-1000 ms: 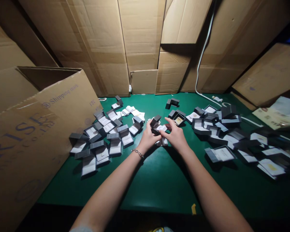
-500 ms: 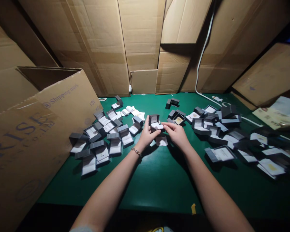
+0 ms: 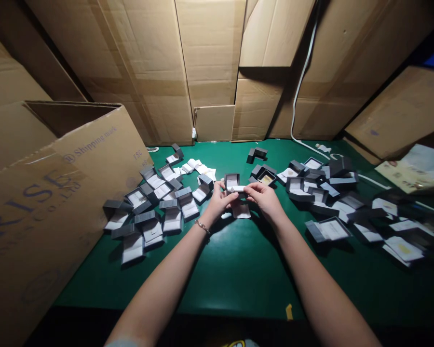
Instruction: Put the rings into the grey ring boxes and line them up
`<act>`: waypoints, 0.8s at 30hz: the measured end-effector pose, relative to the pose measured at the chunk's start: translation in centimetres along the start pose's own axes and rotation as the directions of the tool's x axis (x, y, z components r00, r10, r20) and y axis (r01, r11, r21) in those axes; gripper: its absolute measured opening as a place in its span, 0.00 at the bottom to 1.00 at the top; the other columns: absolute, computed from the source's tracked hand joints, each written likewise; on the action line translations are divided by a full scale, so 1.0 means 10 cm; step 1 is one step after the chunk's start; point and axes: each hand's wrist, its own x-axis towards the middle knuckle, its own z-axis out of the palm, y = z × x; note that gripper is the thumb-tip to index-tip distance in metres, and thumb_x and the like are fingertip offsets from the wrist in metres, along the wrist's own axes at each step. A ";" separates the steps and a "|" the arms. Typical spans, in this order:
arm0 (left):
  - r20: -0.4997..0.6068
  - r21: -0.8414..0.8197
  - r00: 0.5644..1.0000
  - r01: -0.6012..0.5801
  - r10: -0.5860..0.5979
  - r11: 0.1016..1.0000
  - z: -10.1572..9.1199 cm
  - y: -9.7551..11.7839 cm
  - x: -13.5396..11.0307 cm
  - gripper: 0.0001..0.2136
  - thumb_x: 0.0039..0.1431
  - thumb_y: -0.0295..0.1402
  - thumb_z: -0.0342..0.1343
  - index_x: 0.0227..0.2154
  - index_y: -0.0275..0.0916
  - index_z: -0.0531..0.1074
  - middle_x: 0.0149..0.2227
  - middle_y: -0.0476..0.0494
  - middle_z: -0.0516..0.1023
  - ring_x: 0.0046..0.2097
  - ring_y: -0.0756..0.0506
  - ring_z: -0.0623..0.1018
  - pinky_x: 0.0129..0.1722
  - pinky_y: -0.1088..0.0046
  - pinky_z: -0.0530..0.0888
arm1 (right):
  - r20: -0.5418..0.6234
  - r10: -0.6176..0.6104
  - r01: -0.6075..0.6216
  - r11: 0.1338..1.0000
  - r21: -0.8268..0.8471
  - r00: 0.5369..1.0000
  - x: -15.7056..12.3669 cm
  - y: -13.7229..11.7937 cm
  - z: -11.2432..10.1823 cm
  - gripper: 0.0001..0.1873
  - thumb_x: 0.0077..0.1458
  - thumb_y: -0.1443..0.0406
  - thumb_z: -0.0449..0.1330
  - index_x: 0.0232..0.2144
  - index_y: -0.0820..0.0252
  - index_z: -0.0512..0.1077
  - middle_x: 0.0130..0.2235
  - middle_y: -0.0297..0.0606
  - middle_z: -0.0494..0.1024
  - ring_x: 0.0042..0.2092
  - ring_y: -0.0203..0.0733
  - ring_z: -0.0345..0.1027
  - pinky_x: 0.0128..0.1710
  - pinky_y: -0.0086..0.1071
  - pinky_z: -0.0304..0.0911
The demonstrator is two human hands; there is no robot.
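Observation:
Over the middle of the green table, my left hand (image 3: 219,203) and my right hand (image 3: 263,196) meet at a small white box insert (image 3: 239,189). The right thumb and fingers pinch its right end. My left thumb presses on its left end, with the left fingers curled beside it. Right behind the insert stands a dark jewellery box (image 3: 232,180) with its lid raised and pale lining showing. Its lower part is hidden by the insert and my hands. A white slip of paper (image 3: 241,210) lies just below the hands.
Several opened jewellery boxes (image 3: 172,219) spread at the left, and more dark boxes (image 3: 328,230) with inserts pile up at the right. White pieces (image 3: 198,167) lie farther back. A large carton (image 3: 94,183) borders the left side; a white cable (image 3: 300,96) hangs at the back.
The white insert has turned and now sits level in front of the open box. My left fingers have come down from the raised lid and curled in toward the insert.

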 end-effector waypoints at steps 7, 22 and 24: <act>0.047 -0.111 0.998 0.043 -0.038 0.993 0.01 0.06 -0.01 0.22 0.39 0.43 0.67 0.23 0.38 0.58 0.21 0.57 0.62 0.23 0.56 0.66 0.22 0.81 0.65 | 0.059 0.027 -0.029 0.999 0.029 0.998 -0.03 0.01 0.02 0.25 0.36 0.44 0.65 0.25 0.58 0.68 0.38 0.39 0.78 0.37 0.42 0.72 0.31 0.32 0.67; 0.063 -0.129 0.997 0.051 -0.043 0.990 0.04 0.11 -0.03 0.22 0.35 0.38 0.69 0.22 0.37 0.59 0.22 0.57 0.62 0.24 0.57 0.65 0.23 0.83 0.62 | 0.042 -0.010 0.008 0.999 0.038 0.999 -0.06 -0.01 0.06 0.19 0.42 0.51 0.62 0.33 0.56 0.70 0.34 0.35 0.76 0.34 0.40 0.69 0.26 0.29 0.66; 0.065 -0.111 0.997 0.052 -0.045 0.992 0.03 0.10 -0.03 0.21 0.36 0.38 0.69 0.22 0.36 0.59 0.22 0.57 0.63 0.24 0.57 0.65 0.22 0.83 0.61 | 0.058 -0.012 0.012 1.000 -0.005 0.998 -0.05 0.01 0.06 0.21 0.42 0.49 0.62 0.33 0.58 0.71 0.31 0.35 0.75 0.31 0.38 0.68 0.25 0.29 0.63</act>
